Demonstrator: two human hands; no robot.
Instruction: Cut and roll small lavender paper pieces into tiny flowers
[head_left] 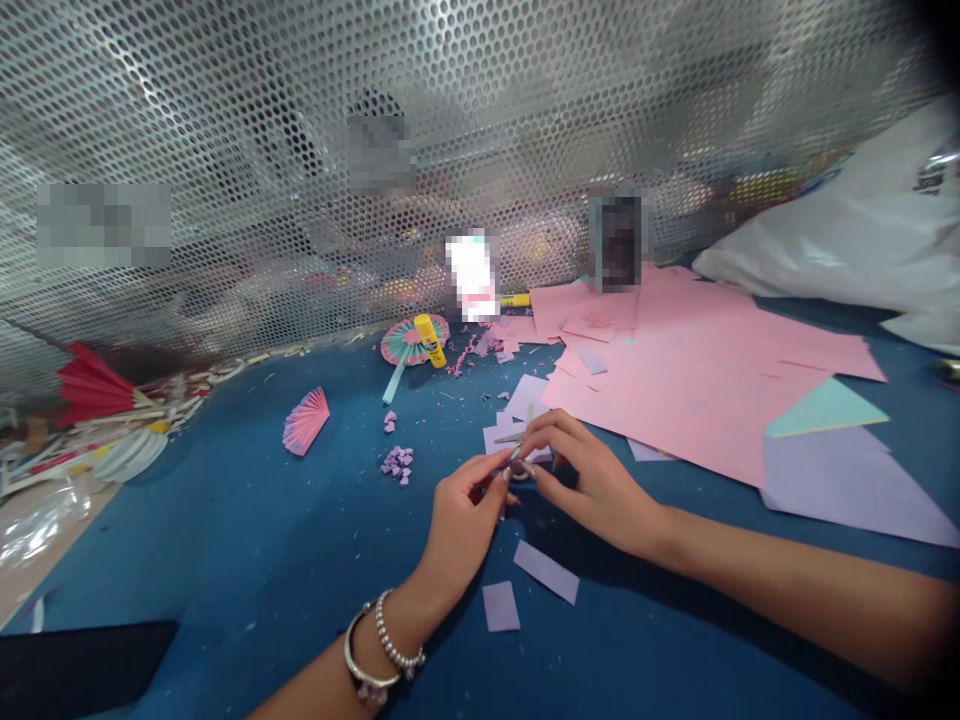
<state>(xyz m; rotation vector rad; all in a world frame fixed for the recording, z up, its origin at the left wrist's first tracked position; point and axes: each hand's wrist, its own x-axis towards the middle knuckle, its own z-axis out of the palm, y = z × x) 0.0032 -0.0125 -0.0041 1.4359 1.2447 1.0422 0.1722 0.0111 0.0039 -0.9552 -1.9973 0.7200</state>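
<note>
Apparently, left hand (pixel 466 510) and right hand (pixel 596 485) pinch a small piece (pixel 516 452) where fingertips meet; long axis unclear. Scissors blade (pixel 508 438) just beyond, pointing left.

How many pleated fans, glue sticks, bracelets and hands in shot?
Pleated fans: 3 (red fan, pink-purple fan, round fan)
Glue sticks: 2 (nearer stick, farther stick)
Bracelets: 2 (beaded bracelet, bangle)
Hands: 2 (left hand, right hand)
Total: 9
</note>
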